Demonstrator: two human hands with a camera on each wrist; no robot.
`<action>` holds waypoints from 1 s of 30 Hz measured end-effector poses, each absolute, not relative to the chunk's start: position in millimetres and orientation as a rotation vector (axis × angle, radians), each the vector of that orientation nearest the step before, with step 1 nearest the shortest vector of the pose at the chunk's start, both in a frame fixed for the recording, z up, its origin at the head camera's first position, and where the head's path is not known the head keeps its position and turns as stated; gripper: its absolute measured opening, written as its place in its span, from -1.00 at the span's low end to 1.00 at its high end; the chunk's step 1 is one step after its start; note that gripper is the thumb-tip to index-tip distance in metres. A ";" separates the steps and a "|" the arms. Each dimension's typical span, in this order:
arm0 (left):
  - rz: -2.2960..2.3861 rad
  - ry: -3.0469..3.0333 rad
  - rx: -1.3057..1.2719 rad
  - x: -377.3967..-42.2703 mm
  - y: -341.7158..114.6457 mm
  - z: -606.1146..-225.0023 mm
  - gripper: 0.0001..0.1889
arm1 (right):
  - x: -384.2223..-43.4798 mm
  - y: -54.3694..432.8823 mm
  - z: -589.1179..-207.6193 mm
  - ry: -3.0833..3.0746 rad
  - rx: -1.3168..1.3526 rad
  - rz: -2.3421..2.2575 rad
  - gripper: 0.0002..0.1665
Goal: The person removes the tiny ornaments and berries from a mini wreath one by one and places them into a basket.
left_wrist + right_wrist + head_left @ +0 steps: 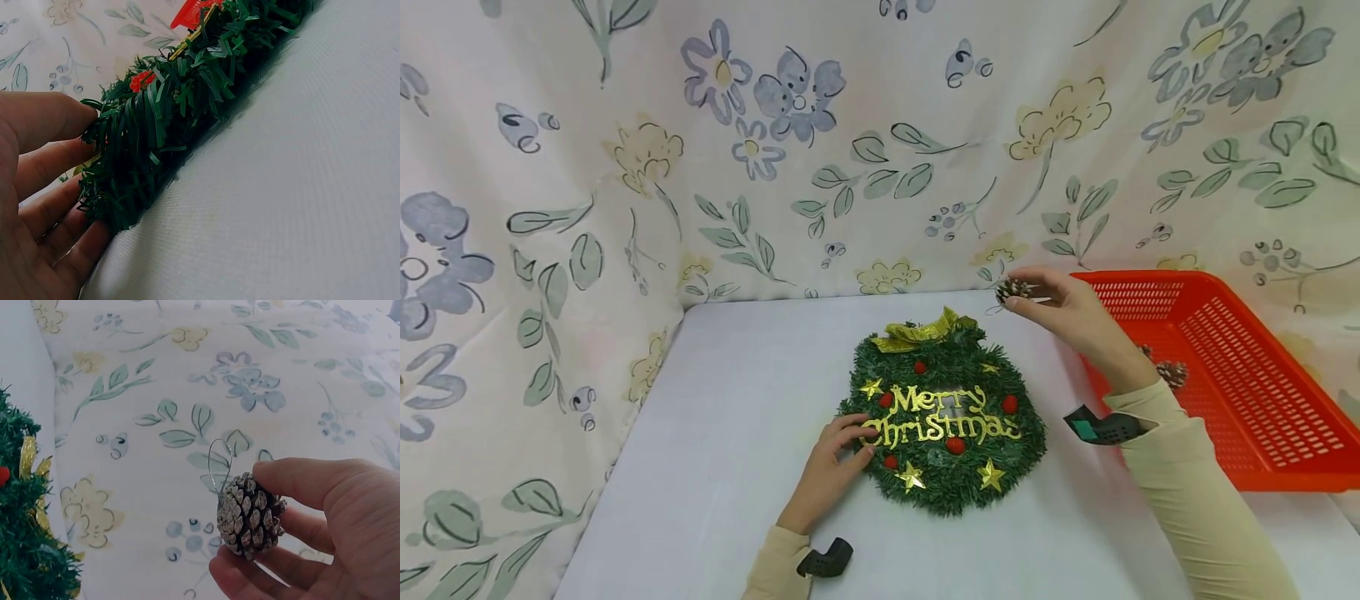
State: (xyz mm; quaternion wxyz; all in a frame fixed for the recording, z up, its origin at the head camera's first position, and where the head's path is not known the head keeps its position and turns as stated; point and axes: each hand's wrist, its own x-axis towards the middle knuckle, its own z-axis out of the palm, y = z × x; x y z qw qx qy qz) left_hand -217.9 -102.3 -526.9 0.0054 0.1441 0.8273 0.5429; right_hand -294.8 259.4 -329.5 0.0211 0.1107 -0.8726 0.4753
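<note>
In the head view a green tinsel wreath (940, 492) lies on the table, with gold "Merry Christmas" lettering (936, 429), gold stars, red balls and a gold bow (917, 333) at its top. My left hand (835, 458) rests on the wreath's left edge. Its fingers (53, 209) touch the green tinsel (144, 137) in the left wrist view, fairly straight. Beyond the wreath's upper right, my right hand (1067, 312) pinches a white-tipped pine cone (250, 515) between thumb and fingers, above the table. A thin silver loop (211, 464) sticks up from the cone.
To the right stands a red plastic basket (1247, 333) with perforated walls. Inside it, partly behind my right forearm, are more pine cones (1172, 374). A flower-printed cloth (880, 167) hangs behind the white table (715, 433).
</note>
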 end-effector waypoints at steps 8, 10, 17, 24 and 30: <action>1.696 2.598 0.455 -218.8 -101.6 -527.7 -0.75 | -295.1 268.7 -330.0 -2.712 0.277 1.445 -0.40; 1.695 2.596 0.451 -218.8 -101.5 -527.9 -0.76 | -293.9 272.8 -329.8 -2.720 0.243 1.437 -0.40; 1.673 2.610 0.454 -219.9 -101.6 -527.7 -0.76 | -290.5 288.6 -330.8 -2.730 0.175 1.390 -0.40; 1.670 2.606 0.439 -219.7 -102.0 -527.7 -0.76 | -290.5 299.3 -332.1 -2.725 0.160 1.363 -0.38; 1.672 2.608 0.440 -219.3 -102.0 -528.1 -0.76 | -289.0 309.1 -331.7 -2.733 0.082 1.364 -0.34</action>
